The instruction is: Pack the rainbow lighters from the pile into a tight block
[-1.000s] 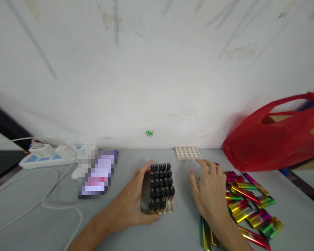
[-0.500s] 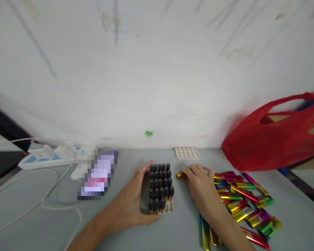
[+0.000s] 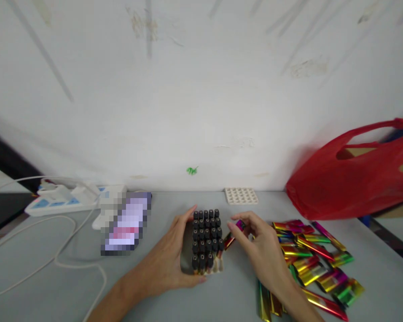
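Observation:
My left hand (image 3: 166,250) is curled around the left side of a tightly packed block of black-topped pieces (image 3: 207,233), each top with a small hole. Its fingers reach the back and the thumb lies along the front edge. The pieces stand upright in rows in a white holder (image 3: 217,267), whose bare slots show at the front right. Just right of the block, my right hand (image 3: 260,241) pinches a shiny red and purple tube (image 3: 233,234), tilted, its lower end close to the block. Whether it touches the block I cannot tell.
Several shiny multicoloured tubes (image 3: 310,270) lie heaped at the right. A white grid tray (image 3: 241,196) sits by the wall, and a red plastic bag (image 3: 342,188) stands at far right. Left are a phone (image 3: 127,223), a power strip (image 3: 67,201) and a loose white cable (image 3: 58,250).
My right hand has turned, and the tube in its fingers has gone from lying flat to tilted and nearer the block. The left hand stays around the block.

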`<state>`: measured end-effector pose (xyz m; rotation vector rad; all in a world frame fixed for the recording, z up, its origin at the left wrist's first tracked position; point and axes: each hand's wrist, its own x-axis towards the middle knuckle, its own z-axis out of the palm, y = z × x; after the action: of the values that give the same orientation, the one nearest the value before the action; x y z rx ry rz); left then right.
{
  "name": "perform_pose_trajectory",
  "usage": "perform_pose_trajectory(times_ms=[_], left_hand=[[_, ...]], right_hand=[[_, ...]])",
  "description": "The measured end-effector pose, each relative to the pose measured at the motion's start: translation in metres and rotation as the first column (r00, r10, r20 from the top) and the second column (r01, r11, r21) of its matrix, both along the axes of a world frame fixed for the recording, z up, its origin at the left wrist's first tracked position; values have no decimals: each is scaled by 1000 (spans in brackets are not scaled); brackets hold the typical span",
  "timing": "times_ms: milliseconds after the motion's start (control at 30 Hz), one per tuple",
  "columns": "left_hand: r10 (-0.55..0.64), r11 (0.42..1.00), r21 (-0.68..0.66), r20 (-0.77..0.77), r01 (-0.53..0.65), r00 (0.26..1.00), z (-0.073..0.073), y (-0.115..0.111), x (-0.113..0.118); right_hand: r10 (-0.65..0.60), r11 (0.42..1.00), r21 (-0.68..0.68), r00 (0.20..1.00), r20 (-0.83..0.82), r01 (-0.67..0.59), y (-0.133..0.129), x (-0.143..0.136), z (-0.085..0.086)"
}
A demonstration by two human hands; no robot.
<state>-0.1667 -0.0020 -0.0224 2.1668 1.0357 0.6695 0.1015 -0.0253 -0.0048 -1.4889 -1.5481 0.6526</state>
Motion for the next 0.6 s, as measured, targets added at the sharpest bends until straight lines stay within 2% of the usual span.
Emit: perform_pose_trajectory(times_ms=[233,367,467,600], left_hand=[[-5,1000,4,-5,5,1000,0,0,0],[-8,1000,12,-20,8,1000,2,0,0],[-12,1000,4,-20,12,1000,3,1,0],[-2,1000,0,-14,2,1000,3,0,-1]], right_hand=[[73,997,-1,965,-251,-75,2,-1,0],[136,975,-90,866,-481,-203,-2,-8,4],[71,953,-189,781,-620,-236,-3,-11,3],[15,918,-269,704,-710,-291,1,-8,-3]])
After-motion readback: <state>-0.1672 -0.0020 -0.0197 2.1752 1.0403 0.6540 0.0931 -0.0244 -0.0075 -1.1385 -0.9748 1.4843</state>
